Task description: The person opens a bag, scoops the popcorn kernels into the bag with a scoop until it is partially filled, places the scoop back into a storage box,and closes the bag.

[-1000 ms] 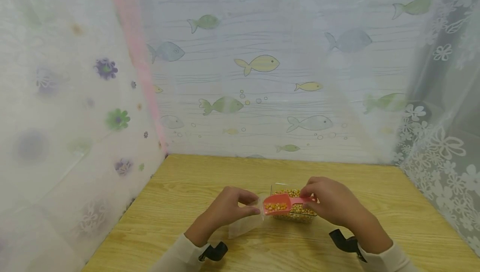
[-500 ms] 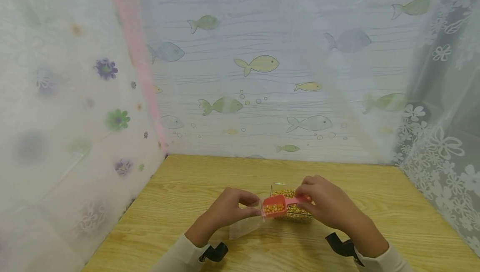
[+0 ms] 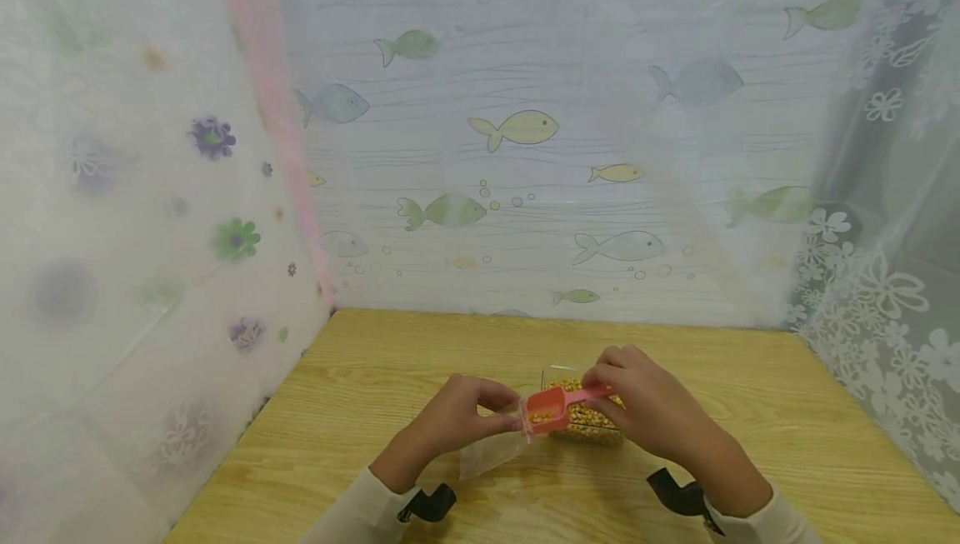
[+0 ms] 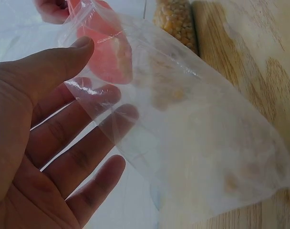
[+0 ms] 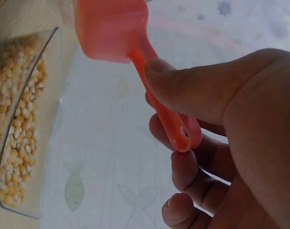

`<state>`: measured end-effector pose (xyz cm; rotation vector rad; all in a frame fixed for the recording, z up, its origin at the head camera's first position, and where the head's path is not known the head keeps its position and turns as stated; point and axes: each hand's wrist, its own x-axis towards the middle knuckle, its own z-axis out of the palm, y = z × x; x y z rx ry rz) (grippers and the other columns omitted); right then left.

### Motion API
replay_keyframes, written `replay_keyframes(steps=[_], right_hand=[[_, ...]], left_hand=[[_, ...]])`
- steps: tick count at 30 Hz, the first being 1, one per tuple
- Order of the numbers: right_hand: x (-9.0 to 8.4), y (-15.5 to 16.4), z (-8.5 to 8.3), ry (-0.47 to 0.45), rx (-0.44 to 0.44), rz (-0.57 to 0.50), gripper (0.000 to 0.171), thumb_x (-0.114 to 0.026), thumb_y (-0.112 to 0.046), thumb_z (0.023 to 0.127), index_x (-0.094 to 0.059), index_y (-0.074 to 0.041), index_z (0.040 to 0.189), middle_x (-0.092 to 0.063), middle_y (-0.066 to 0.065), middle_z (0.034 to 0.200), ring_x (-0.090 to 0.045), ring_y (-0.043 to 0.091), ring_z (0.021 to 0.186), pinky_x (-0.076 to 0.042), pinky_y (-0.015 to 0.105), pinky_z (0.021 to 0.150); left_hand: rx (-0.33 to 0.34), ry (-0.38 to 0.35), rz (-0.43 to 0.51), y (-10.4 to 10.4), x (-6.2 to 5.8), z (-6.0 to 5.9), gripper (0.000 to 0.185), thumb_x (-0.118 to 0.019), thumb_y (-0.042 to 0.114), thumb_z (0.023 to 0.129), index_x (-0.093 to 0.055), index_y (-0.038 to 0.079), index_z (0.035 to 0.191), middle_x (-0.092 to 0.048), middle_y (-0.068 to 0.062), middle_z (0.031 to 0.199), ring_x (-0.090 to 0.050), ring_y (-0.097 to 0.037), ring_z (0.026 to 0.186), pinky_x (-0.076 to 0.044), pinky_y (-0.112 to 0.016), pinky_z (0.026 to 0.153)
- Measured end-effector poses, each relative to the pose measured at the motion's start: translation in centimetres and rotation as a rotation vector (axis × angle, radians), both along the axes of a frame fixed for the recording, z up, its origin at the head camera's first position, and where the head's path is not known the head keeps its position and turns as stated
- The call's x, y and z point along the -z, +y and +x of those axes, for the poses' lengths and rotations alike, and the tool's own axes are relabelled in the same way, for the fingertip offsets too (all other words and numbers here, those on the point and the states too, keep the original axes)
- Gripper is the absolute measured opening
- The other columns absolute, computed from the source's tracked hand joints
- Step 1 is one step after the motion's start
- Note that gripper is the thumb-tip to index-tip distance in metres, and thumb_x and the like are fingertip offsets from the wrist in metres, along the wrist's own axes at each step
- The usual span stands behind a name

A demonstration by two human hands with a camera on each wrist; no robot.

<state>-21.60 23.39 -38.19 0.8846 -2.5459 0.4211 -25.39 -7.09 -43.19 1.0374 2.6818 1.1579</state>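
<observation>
While my cream sleeves (image 3: 360, 511) sit at the near edge of the wooden table (image 3: 360, 377), each with a black strap at the wrist, both forearms angle inward so the hands meet just past the middle of the board. My left hand (image 3: 450, 423) is turned palm toward the centre, thumb on top and fingertips below, pinching the mouth of a clear plastic bag (image 3: 491, 454); the left wrist view shows the thumb (image 4: 64, 55) pressing the film at the rim while the other fingers lie fairly straight behind it, and the bag's lower end rests on the table. My right hand (image 3: 645, 411) is arched, knuckles up, with thumb and forefinger clamped on the handle of a pink scoop (image 3: 551, 408); the right wrist view shows the thumb (image 5: 192, 90) laid across the handle just above its ring end. I see the scoop tilted, bowl lower than handle, its lip at the bag's opening, with yellow kernels (image 3: 542, 417) in the bowl. Just behind the scoop stands a clear container of corn kernels (image 3: 592, 423), partly hidden by my right hand. Beyond the table hang sheer curtains printed with fish (image 3: 517, 127) and flowers.
</observation>
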Motion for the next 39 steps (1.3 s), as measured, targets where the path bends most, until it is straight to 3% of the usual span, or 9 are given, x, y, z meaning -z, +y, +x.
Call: replay_keyframes(steps=[10,17,24,33,39], right_hand=[[0.2,-0.2,-0.1,0.072,-0.005,-0.030,0.021,-0.090,-0.018,0.082,-0.075,-0.021,0.096,-0.058,-0.012,0.097,-0.042,0.007,0.087,-0.046,0.023,0.071],[0.2,-0.2,-0.2,0.111,-0.021,-0.048,0.023,-0.091,-0.020,0.081,-0.074,-0.020,0.096,-0.060,-0.010,0.097,-0.046,0.007,0.089,-0.050,0.027,0.074],[0.0,-0.1,-0.2,0.135,-0.021,-0.050,0.026,-0.092,-0.016,0.078,-0.074,-0.019,0.096,-0.061,-0.009,0.097,-0.048,0.008,0.090,-0.051,0.029,0.075],[-0.1,0.7,-0.6,0.171,-0.001,-0.072,0.027,-0.093,-0.013,0.076,-0.074,-0.017,0.095,-0.062,-0.008,0.097,-0.052,0.012,0.091,-0.052,0.033,0.075],[-0.1,1.4,-1.0,0.160,0.018,-0.084,0.026,-0.092,-0.011,0.077,-0.074,-0.016,0.096,-0.065,-0.006,0.098,-0.055,0.015,0.093,-0.054,0.036,0.077]], left_hand=[[-0.005,0.001,0.020,-0.1,0.2,-0.1,0.036,-0.077,0.047,0.093,-0.077,0.025,0.121,-0.077,0.012,0.109,-0.071,0.001,0.097,-0.061,-0.035,0.089],[-0.007,0.001,0.016,-0.1,0.1,-0.2,0.035,-0.076,0.046,0.093,-0.077,0.026,0.121,-0.077,0.012,0.109,-0.071,0.000,0.097,-0.060,-0.030,0.087],[-0.019,0.001,0.012,-0.3,0.2,-0.3,0.038,-0.076,0.047,0.093,-0.076,0.024,0.123,-0.077,0.010,0.112,-0.071,-0.001,0.099,-0.061,-0.036,0.088],[-0.048,0.013,0.034,-1.0,0.1,-0.8,0.045,-0.075,0.047,0.094,-0.075,0.016,0.127,-0.077,0.006,0.115,-0.073,-0.005,0.102,-0.061,-0.040,0.089],[-0.094,0.015,0.071,-1.8,0.4,-1.4,0.046,-0.074,0.047,0.095,-0.075,0.015,0.128,-0.076,0.005,0.119,-0.073,-0.009,0.105,-0.061,-0.034,0.088]])
